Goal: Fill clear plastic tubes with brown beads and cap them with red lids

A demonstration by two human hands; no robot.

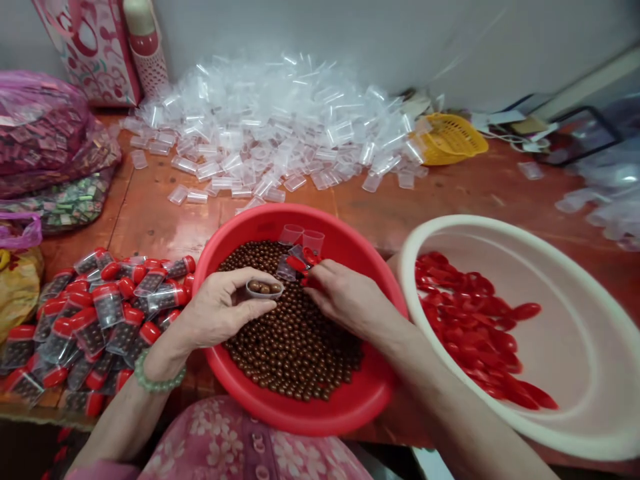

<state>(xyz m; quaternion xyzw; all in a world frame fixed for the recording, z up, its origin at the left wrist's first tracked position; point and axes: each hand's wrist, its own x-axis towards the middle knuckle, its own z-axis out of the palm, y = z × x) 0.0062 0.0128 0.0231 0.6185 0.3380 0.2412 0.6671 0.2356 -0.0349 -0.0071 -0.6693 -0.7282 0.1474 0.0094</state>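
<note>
My left hand [227, 307] is closed around a small clear plastic container [265, 291], its oval mouth facing up with brown balls showing inside. My right hand [343, 290] is closed on red caps [309, 259]; how many it holds is partly hidden by the fingers. Both hands are over a red basin [295, 423] holding many glossy brown balls [295, 347]. Inside the basin, a few more clear containers [313, 241] lie against the far side, just beyond my right hand.
Capped containers of brown balls [107, 307] are piled at left. Loose clear containers [280, 127] are heaped at the back beside a yellow basket [445, 137]. A white basin [595, 333] with red caps [475, 320] stands right. Filled plastic bags [45, 133] sit far left, near a flask [145, 47].
</note>
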